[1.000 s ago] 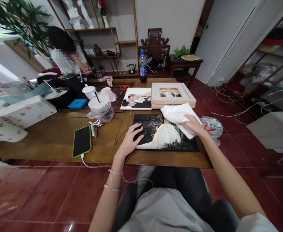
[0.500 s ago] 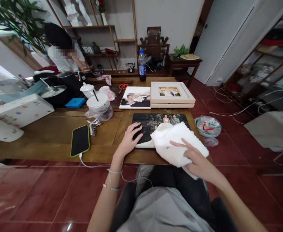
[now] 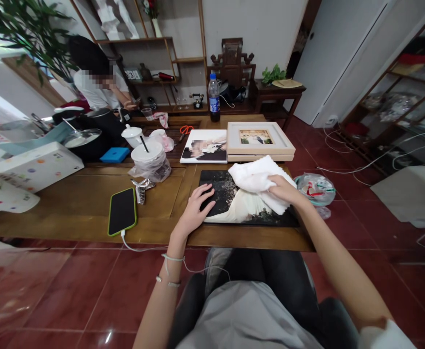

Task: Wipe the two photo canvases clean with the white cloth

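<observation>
A dark photo panel (image 3: 234,206) showing a white dress lies flat at the near edge of the low wooden table (image 3: 88,203). My left hand (image 3: 196,211) rests on the panel's left end, fingers spread and pressing down. My right hand (image 3: 285,190) grips a white cloth (image 3: 256,178) and presses it on the panel's upper right part. The cloth hides that corner of the picture.
Behind the panel lie a frameless photo print (image 3: 205,146) and a cream framed photo (image 3: 258,140). A green-cased phone (image 3: 122,218) on a cable, a lidded cup in a plastic bag (image 3: 149,160), a cola bottle (image 3: 214,99) and scissors (image 3: 186,130) share the table. Another person (image 3: 96,80) sits at the far left.
My right hand swept the cloth from the panel's upper right down toward the near edge, then back up to the upper right. My left hand stayed on the panel's left end.
</observation>
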Motion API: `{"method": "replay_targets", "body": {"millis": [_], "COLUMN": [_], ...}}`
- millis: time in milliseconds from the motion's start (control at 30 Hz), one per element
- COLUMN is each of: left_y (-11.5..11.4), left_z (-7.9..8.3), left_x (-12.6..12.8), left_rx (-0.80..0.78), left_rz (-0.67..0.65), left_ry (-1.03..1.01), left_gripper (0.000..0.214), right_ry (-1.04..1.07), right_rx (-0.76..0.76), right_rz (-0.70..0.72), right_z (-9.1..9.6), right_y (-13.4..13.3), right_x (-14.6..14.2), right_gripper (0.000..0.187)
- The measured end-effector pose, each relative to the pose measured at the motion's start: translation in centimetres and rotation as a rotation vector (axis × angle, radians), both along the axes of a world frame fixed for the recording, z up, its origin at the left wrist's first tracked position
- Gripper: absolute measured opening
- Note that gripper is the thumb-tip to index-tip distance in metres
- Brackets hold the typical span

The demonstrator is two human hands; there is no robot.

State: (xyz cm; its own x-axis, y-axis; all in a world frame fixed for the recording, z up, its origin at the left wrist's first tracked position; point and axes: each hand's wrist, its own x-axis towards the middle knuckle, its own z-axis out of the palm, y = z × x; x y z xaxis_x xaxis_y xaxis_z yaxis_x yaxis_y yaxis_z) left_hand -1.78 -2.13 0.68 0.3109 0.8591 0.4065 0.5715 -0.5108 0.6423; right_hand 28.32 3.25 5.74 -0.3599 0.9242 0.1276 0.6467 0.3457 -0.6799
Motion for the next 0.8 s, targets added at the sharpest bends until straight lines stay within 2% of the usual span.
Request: {"method": "replay_targets", "body": {"millis": [133,267,367,500,633,733,800], "left_y": [0.0,-0.1,-0.1,-0.1,-0.1,-0.1,-0.1], "left_z": [0.0,0.0,-0.1,-0.1,-0.1,-0.1,-0.1], "left_x": [0.0,0.0,0.1,0.1,0.1,0.1,0.1], "left_rx": [-0.006,-0.001,-0.006,-0.01,0.002,0.001,-0.004], "left_rz": [0.003,0.005,0.01,0.017,0.01,0.009,0.008], "left_ry": [0.0,-0.005,-0.001,0.002,0.003,0.005,0.008], "left_gripper": [0.033,0.033,0.033,0.033,0.033,0.033,0.032], "right_ry": [-0.005,-0.02,-0.06,-0.088,-0.117,-0.174,-0.189], "right_rx": [0.028,0.064,0.067,0.055,0.094,0.1,0.071], "right_rz": [-0.038,-0.024,0.06,0.127,0.2,0.221,0.219], "right_z": [-0.3,-0.4,-0.3,-0.2,-0.1,0.1,0.3], "right_y": [2.1,1.3,-1.5,-6.8,-11.7,-13.5,-13.5], "right_x": [-0.1,-0.8,-1.3,-1.9,-2.5,-2.7,-2.5], "right_gripper": [0.02,0.022,0.026,0.028,0.046,0.054,0.056]}}
